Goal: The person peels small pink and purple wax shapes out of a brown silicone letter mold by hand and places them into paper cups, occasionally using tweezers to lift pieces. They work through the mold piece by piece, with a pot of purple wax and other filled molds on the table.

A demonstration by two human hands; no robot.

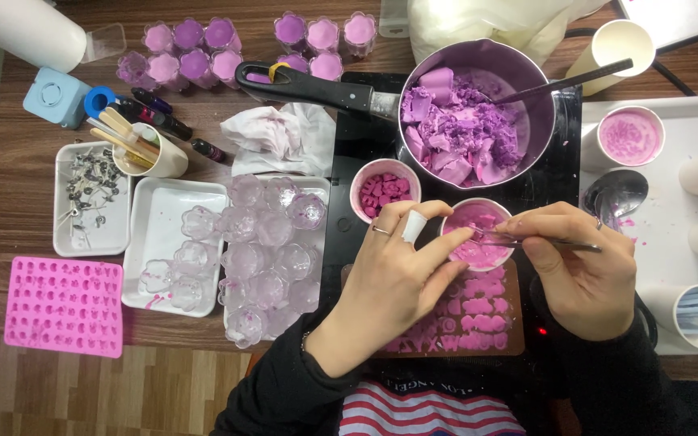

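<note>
Looking straight down at a pretty crowded craft table. The left hand (393, 270) is curled around the rim of a small paper cup (478, 236) half full of pink wax, thumb and forefinger pressed on its near-left edge; one finger has a white bandage wrap. The right hand (579, 270) comes in from 3 o'clock, fingers pinched together on a thin pair of metal tweezers (527, 240) whose tips poke into the cup. The cup sits dead center, just above a brown mold tray (478, 311) filled with pink letter shapes.

At 12 o'clock from the cup there's a metal pot (474, 113) of purple wax chunks, black handle pointing toward 9 o'clock, with a spoon leaning in it. Just at 10 o'clock of the cup is another cup (384, 191) holding small pink pieces. Further toward 9 o'clock: a white tray with a cluster of clear glass jars (272, 250), then a smaller tray of wicks (90, 198), and a pink silicone mold (65, 305) at about 8 o'clock. Up at 11 o'clock, a row of jars already filled with purple wax (195, 52) and a crumpled tissue (276, 133). Off at 3 o'clock, a white tray (664, 226) with a metal spoon and more paper cups.
</note>
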